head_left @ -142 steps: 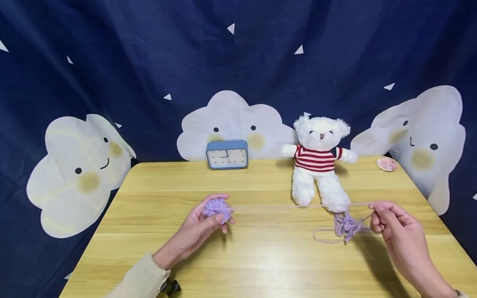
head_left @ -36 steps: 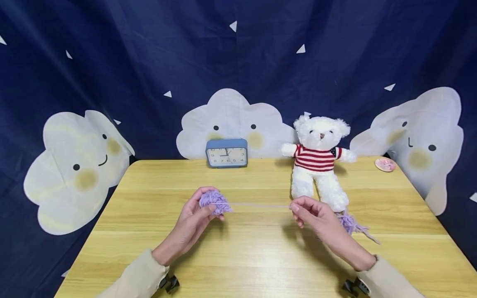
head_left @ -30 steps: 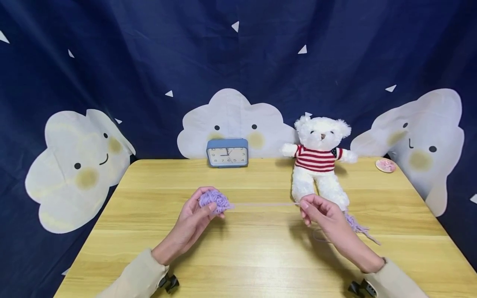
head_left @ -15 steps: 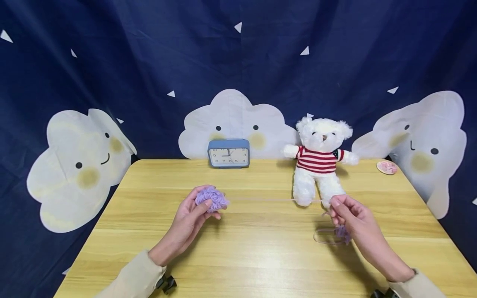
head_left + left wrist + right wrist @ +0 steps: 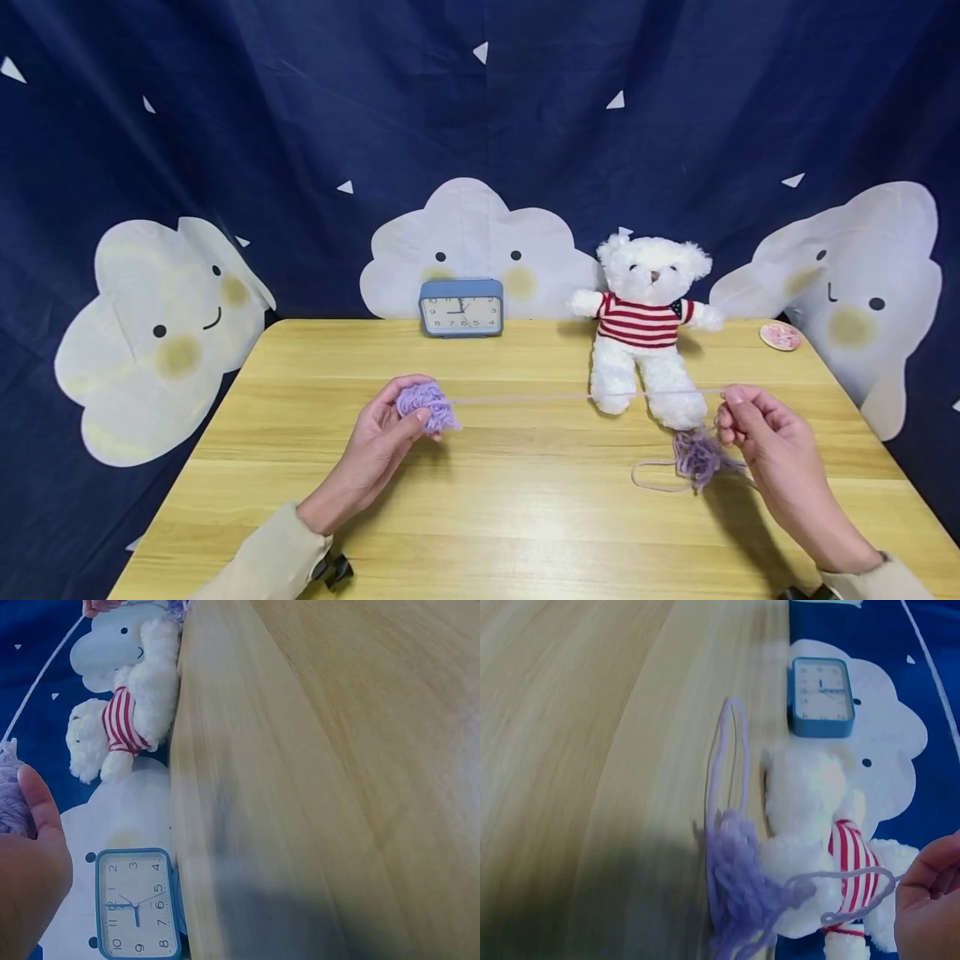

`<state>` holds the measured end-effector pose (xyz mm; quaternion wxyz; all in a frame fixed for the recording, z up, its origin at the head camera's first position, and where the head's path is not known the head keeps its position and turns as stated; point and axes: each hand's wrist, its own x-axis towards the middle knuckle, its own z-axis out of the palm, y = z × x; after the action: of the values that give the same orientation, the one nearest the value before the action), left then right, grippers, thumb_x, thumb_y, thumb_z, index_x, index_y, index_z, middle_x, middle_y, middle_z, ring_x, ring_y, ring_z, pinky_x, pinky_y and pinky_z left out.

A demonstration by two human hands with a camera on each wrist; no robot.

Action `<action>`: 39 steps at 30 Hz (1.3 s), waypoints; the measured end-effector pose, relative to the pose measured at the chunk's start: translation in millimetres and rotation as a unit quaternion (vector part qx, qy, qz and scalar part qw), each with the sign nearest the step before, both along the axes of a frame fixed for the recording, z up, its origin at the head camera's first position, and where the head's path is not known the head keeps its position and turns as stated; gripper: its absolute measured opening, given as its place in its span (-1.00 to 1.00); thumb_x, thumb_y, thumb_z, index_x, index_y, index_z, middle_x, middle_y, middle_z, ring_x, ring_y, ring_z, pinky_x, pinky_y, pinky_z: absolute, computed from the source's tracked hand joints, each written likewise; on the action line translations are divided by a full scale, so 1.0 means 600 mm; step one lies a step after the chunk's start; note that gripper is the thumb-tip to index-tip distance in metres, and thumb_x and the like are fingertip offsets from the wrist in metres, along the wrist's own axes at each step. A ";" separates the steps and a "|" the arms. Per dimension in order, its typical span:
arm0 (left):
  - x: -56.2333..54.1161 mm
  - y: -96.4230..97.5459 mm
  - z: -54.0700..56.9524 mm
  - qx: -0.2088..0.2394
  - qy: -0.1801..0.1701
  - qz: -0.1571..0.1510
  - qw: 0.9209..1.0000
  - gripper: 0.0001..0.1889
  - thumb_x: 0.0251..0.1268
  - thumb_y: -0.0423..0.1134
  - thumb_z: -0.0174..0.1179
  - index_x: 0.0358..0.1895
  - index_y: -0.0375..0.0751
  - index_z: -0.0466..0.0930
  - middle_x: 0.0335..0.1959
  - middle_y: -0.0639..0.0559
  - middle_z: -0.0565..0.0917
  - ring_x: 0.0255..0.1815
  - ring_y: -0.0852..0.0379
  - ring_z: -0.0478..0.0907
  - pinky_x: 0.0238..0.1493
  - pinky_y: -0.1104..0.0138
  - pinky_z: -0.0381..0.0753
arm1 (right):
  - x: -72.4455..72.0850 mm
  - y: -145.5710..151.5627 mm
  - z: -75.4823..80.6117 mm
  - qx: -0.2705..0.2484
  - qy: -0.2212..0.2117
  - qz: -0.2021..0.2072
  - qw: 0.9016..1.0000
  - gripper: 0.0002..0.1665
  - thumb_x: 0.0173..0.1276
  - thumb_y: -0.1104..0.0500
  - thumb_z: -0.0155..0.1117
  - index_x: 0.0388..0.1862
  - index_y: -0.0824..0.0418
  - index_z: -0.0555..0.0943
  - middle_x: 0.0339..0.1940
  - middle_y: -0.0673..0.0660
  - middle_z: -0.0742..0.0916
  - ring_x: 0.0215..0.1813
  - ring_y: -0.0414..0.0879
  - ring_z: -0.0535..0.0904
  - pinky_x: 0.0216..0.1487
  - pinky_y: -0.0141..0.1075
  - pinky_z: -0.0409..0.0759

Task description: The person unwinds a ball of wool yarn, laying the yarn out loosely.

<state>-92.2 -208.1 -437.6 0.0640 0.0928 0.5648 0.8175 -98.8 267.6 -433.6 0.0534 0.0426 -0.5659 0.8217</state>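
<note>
Out toward 3 o'clock, counting the side of the table (image 5: 525,525) by the dark blue curtain (image 5: 300,100) as 12, the right hand (image 5: 780,446) has swung away from the bear's feet since a second ago, uncovering the purple tangle (image 5: 701,458) and lengthening the pale strand (image 5: 525,399). Over at 9, the left hand (image 5: 390,437) has hardly shifted: its fingers are wrapped behind the ball of purple yarn (image 5: 420,402), thumb pressed on the front. From there the strand runs across the bear's legs to the right thumb and forefinger, which pinch it. I see more yarn rising to that hand from the tangle, which lies on the table by the bear's feet, a loop trailing toward 9. White and striped-shirted, the teddy bear (image 5: 637,323) sits at 1, the blue clock (image 5: 461,308) stands near 12, and a pink disc (image 5: 781,337) lies at 2
</note>
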 end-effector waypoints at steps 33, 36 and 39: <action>-0.005 -0.001 0.002 -0.004 -0.045 0.040 0.998 -0.51 0.64 -0.44 0.15 0.53 -0.30 0.41 0.22 -0.12 0.48 0.04 0.10 0.58 -0.01 0.38 0.72 | -0.006 0.122 -0.048 0.396 -0.195 0.075 0.894 -0.69 0.80 0.23 0.04 0.09 0.51 0.58 -0.22 0.00 0.69 -0.28 -0.22 0.58 -0.29 -0.36 0.66; -0.005 0.000 0.002 -0.007 -0.045 0.029 0.999 -0.50 0.64 -0.44 0.14 0.55 -0.28 0.40 0.28 -0.14 0.45 0.11 0.09 0.57 0.13 0.35 0.71 | -0.003 0.114 -0.042 0.419 -0.191 0.084 0.884 -0.63 0.80 0.20 0.05 0.17 0.55 0.55 -0.22 0.03 0.68 -0.28 -0.20 0.57 -0.29 -0.34 0.63; -0.006 0.000 0.001 -0.006 -0.042 0.015 0.999 -0.49 0.64 -0.46 0.13 0.56 -0.26 0.41 0.31 -0.17 0.42 0.15 0.08 0.56 0.19 0.32 0.71 | 0.002 0.103 -0.036 0.444 -0.184 0.071 0.874 -0.57 0.79 0.14 0.10 0.24 0.53 0.57 -0.26 0.03 0.67 -0.30 -0.19 0.56 -0.32 -0.33 0.60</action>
<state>-95.7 -207.9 -436.7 0.0757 0.0496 0.5675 0.8184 -97.5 329.3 -455.1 -0.1350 -0.0503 -0.8664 0.4781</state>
